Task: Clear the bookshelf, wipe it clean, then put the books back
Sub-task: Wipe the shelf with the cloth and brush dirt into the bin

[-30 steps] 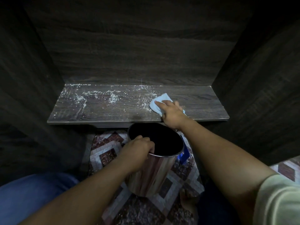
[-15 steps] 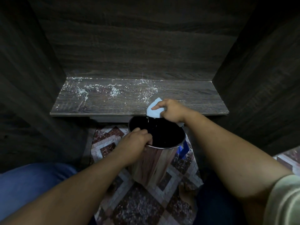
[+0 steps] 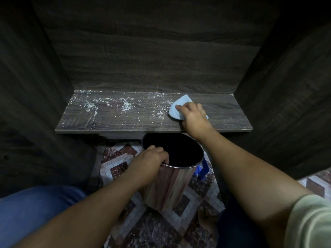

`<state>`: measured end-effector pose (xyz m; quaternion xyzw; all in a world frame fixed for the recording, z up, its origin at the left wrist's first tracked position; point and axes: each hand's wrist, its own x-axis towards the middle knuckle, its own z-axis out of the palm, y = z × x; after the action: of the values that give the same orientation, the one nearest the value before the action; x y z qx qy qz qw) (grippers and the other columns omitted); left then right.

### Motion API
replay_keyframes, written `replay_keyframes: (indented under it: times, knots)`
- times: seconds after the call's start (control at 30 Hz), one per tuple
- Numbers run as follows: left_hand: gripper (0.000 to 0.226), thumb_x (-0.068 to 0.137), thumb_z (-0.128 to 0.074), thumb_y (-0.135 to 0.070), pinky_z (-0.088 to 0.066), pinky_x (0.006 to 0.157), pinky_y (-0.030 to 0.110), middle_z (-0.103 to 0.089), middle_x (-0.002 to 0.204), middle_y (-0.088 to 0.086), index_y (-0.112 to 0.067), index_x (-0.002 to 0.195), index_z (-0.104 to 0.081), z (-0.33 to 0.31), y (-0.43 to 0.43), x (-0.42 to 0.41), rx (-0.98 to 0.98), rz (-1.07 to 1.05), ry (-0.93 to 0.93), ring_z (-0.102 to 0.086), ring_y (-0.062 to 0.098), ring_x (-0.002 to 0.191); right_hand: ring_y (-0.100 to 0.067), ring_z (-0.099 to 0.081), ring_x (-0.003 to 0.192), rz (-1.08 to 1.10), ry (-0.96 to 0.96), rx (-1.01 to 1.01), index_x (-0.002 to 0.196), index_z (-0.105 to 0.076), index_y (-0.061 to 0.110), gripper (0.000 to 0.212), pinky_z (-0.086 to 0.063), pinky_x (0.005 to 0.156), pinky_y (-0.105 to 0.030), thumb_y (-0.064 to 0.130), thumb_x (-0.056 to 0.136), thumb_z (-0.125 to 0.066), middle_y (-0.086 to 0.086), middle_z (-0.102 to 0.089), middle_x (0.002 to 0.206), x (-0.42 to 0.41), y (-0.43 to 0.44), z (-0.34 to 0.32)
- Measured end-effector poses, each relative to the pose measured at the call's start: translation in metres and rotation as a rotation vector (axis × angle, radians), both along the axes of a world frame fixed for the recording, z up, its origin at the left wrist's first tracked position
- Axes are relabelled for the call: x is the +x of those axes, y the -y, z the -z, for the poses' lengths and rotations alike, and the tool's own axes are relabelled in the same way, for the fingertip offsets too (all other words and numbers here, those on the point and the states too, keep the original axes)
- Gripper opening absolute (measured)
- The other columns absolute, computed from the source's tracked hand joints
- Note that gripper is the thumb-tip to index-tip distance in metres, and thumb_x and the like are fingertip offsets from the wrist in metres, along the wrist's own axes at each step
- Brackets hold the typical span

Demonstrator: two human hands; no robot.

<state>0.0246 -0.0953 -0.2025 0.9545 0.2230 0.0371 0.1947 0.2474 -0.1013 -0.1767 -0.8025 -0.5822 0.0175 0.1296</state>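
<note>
Wipe step, roughly midway by my read. The shelf [image 3: 125, 122] was cleared. No books were in view, so I can't tell where you stacked them.

Your right hand [image 3: 194, 117] gripped the cloth [image 3: 176, 109], fingers curled over it, pressing it onto the right part of the board near the back edge. Your left hand [image 3: 150, 163] gripped the rim of the bin [image 3: 170, 188], fingers hooked inside, holding it just below the shelf's front edge, right of centre.

White crumbs [image 3: 126, 106] lay scattered over the left and middle of the board, thickest along the back. The strip right of the cloth looked clean.

Next move, as I judge it: drag the cloth left and forward so the crumbs go over the front lip into the bin. That calls for flat, even pressure, and the bin mouth has to sit under the drop point. Most crumbs lay left of the bin, so it likely needed shifting left. The back left corner may need fingertip work.

Materials:
- Shelf: dark wood-grain laminate, matte and flat, with a sharp front edge. Back and side panels were the same.
- Cloth: pale blue, soft and bunched, with a rounded fold poking out toward the back.
- Bin: a cylinder with a shiny metal wall and a dark inside.
- Floor [image 3: 161, 230]: speckled maroon and grey patterned tile.
- A blue thing [image 3: 204, 170] sat behind the bin; I can't tell what it was.
</note>
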Motion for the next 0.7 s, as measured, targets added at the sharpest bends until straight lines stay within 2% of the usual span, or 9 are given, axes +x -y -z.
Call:
replay_keyframes:
  times: [0.13,0.2,0.27,0.37,0.47,0.6,0.7]
  knots:
    - [0.018,0.086,-0.057,-0.016,-0.045,0.079,0.032,-0.051,0.100,-0.006,-0.023,0.102,-0.059,0.001,0.000,0.001,-0.001,-0.003,0.006,-0.041,0.012,0.097,-0.035,-0.028,0.131,0.075,0.149,-0.177,0.151,-0.024,0.025,0.067,-0.023,0.106,-0.045,0.015,0.091,-0.052,-0.010,-0.029,0.150,0.001,-0.002,0.015]
    - [0.020,0.085,-0.058,-0.013,-0.045,0.079,0.033,-0.052,0.100,-0.005,-0.022,0.102,-0.059,0.002,-0.001,0.002,-0.001,0.002,0.004,-0.040,0.012,0.095,-0.036,-0.014,0.141,0.120,0.115,-0.293,0.152,-0.016,0.031,0.069,-0.014,0.112,-0.054,0.016,0.093,-0.049,-0.010,-0.017,0.157,0.001,-0.003,0.019]
    - [0.021,0.084,-0.058,-0.011,-0.045,0.080,0.035,-0.051,0.098,-0.005,-0.022,0.102,-0.059,0.004,-0.001,0.002,0.000,0.008,-0.001,-0.037,0.011,0.091,-0.037,-0.015,0.143,0.096,0.065,-0.345,0.152,-0.015,0.033,0.069,-0.017,0.112,-0.056,0.015,0.094,-0.048,-0.010,-0.015,0.158,0.003,-0.003,0.016]
    - [0.017,0.086,-0.057,-0.014,-0.045,0.080,0.034,-0.050,0.098,-0.005,-0.022,0.101,-0.058,0.002,0.000,0.003,0.003,0.016,0.002,-0.038,0.012,0.091,-0.037,-0.035,0.134,-0.019,0.154,-0.331,0.151,-0.020,0.033,0.063,-0.033,0.107,-0.048,0.017,0.096,-0.045,-0.009,-0.028,0.154,0.001,0.000,0.007]
    - [0.019,0.086,-0.056,-0.013,-0.043,0.080,0.032,-0.051,0.101,-0.004,-0.021,0.103,-0.058,-0.001,0.001,0.003,0.005,0.016,-0.019,-0.041,0.014,0.098,-0.035,-0.046,0.127,-0.120,0.165,-0.318,0.149,-0.029,0.034,0.056,-0.038,0.102,-0.041,0.016,0.097,-0.041,-0.009,-0.038,0.148,-0.005,0.004,0.000]
    - [0.021,0.084,-0.058,-0.010,-0.044,0.080,0.036,-0.053,0.101,-0.002,-0.018,0.103,-0.060,-0.001,0.000,0.003,0.013,0.014,-0.028,-0.042,0.015,0.096,-0.031,-0.047,0.127,-0.224,0.167,-0.354,0.142,-0.043,0.036,0.047,-0.038,0.101,-0.038,0.018,0.098,-0.043,-0.009,-0.042,0.145,-0.010,0.008,-0.016]
    - [0.020,0.085,-0.056,-0.014,-0.042,0.080,0.033,-0.052,0.102,-0.001,-0.017,0.104,-0.059,-0.001,0.001,0.003,0.021,0.014,-0.061,-0.043,0.017,0.098,-0.029,-0.049,0.124,-0.284,0.116,-0.402,0.130,-0.057,0.037,0.044,-0.038,0.100,-0.036,0.014,0.093,-0.052,-0.009,-0.049,0.137,-0.015,0.011,-0.027]
